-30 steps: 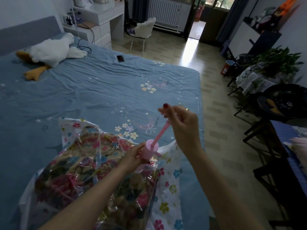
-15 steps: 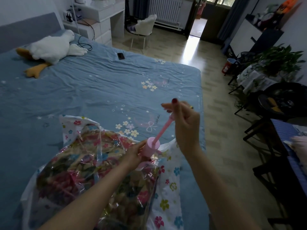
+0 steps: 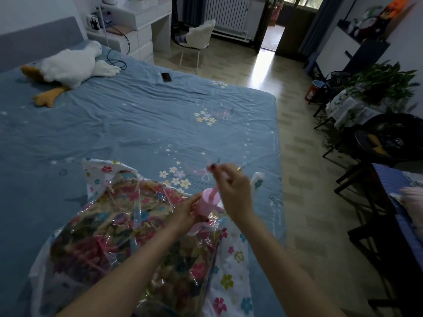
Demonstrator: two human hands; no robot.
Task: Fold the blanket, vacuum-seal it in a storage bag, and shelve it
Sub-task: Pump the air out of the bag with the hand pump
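Head view: blanket sits inside clear storage bag on near edge of blue bed, w/ pink hand pump standing on bag. Left hand grips pump barrel; right hand pinches plunger handle above it, slightly blurred.

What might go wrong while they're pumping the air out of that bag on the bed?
The left hand alone steadies the pink pump on the storage bag; if it tilts off the valve, air may leak back in.

The right hand pulls the thin plunger rod at a slant, which could bend or jam it.

The soft bed gives little support, so the pump may wobble.
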